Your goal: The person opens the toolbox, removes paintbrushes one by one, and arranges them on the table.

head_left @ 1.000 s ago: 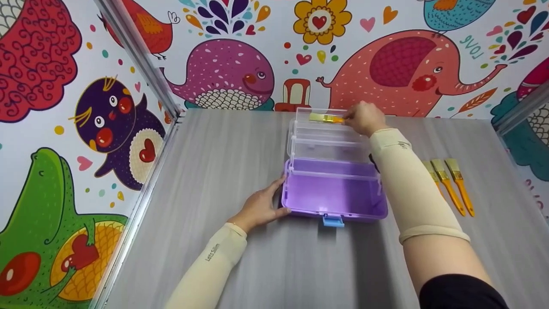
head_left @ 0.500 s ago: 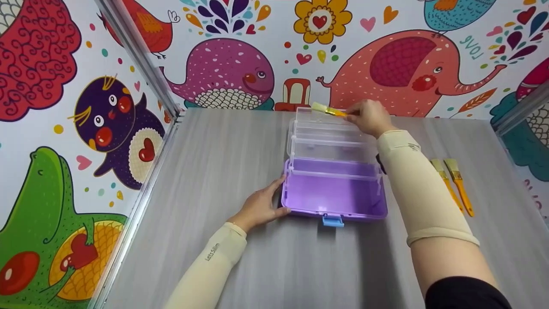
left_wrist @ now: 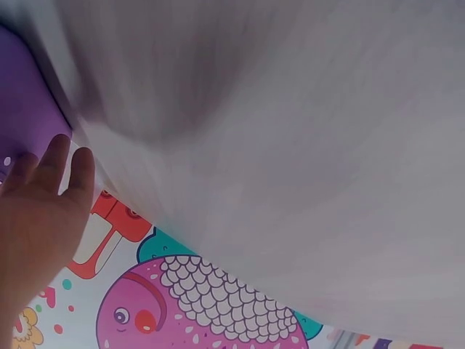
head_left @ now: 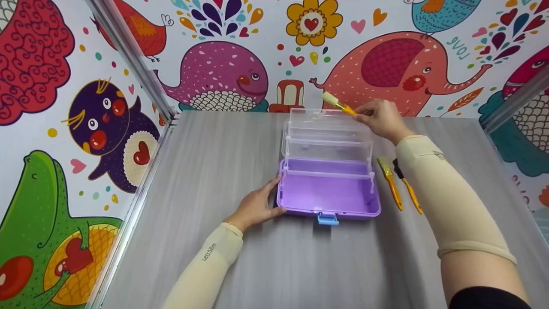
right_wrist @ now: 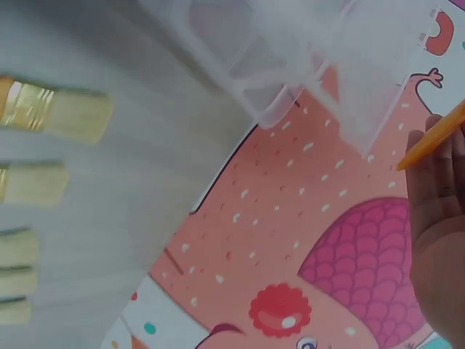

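My right hand (head_left: 381,119) pinches a paintbrush (head_left: 339,103) by its orange handle, pale bristles pointing up and left, above the top clear tray. In the right wrist view, the handle (right_wrist: 433,138) lies across my fingers. A purple box (head_left: 328,193) with a blue latch (head_left: 327,219) stands open on the table, its clear tiered trays (head_left: 328,137) raised at the back. My left hand (head_left: 254,208) rests against the box's left side, thumb near the front corner; the left wrist view shows extended fingers touching the purple wall (left_wrist: 29,94).
Right of the box lie a pale-bristled paintbrush (head_left: 391,184) and a dark-headed brush (head_left: 407,186). The right wrist view shows several pale brushes (right_wrist: 80,115) on the grey table (head_left: 214,163). The cartoon-printed wall (head_left: 296,38) rises directly behind the trays.
My right hand has lifted the paintbrush from the top tray and moved right, tilting its bristles upward. The left hand stays at the box. The view has shifted slightly.
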{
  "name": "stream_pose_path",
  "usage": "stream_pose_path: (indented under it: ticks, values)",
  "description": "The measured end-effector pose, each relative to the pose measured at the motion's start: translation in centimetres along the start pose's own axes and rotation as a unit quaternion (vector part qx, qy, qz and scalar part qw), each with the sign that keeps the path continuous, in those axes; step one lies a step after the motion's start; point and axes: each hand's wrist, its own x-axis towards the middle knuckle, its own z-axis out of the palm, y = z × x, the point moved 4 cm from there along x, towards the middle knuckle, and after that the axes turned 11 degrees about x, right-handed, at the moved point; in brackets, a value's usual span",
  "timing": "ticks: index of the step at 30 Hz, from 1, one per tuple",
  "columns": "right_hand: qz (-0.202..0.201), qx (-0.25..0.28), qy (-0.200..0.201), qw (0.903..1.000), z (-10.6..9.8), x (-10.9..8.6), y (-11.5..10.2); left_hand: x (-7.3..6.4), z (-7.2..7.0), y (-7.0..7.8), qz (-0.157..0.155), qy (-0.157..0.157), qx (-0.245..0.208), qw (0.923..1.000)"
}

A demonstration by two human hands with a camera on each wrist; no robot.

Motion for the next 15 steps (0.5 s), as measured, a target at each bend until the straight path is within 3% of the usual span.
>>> stream_pose_path:
  ticks: [15]
  values:
    - [0.060,0.011,0.028,0.9977,-5.1,-5.8,4.9,-0.1,-0.2,0.3,0.015,0.016,-0.006,0.9997]
